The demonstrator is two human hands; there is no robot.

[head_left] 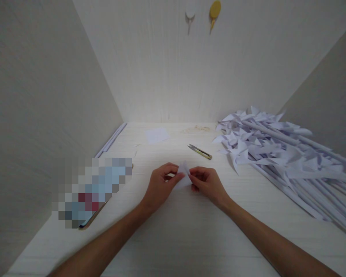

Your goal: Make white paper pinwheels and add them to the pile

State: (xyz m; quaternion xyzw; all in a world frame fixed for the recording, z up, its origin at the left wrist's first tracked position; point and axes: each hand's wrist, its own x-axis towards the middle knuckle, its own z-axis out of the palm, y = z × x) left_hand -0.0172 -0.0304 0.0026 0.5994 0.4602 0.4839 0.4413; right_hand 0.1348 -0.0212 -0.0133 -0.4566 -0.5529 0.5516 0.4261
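To your right lies a heap of folded paper pinwheels on rolled paper sticks (279, 154). Thread snips (200, 151) rest mid-desk (190, 231), a loose white paper square (157, 135) behind them. Rolled paper strips (112, 139) line the left wall; two hooks (203, 15) hang on the back panel.

White folded paper (183, 175), white pinwheels (276, 150), yellow-handled snips (200, 151), pale wood-grain desk (190, 231)

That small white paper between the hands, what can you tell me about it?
The folded paper is small, white and thin, creased into a pointed shape with its tip upward. It is held just above the pale table, pinched from both sides: the left hand grips its left edge and the right hand its right edge.
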